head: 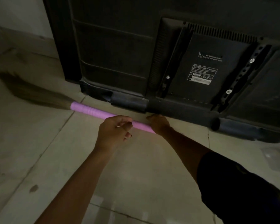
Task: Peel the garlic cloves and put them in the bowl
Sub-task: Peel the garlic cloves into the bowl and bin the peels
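Note:
No garlic and no bowl show in the head view. A broom [87, 109] with a pink handle and a brown brush head lies low across the tiled floor, its bristles blurred at the left. My left hand [113, 131] grips the pink handle near its middle, fingers curled round it. My right hand [158, 124] holds the handle's near end, just to the right of the left hand.
A large black television [200, 62] leans face-away against the wall, its lower edge just beyond my hands. The floor [39, 159] is pale tile with grout lines and a dark stain at the lower left. A clear plastic wrapper [275, 155] lies at the right.

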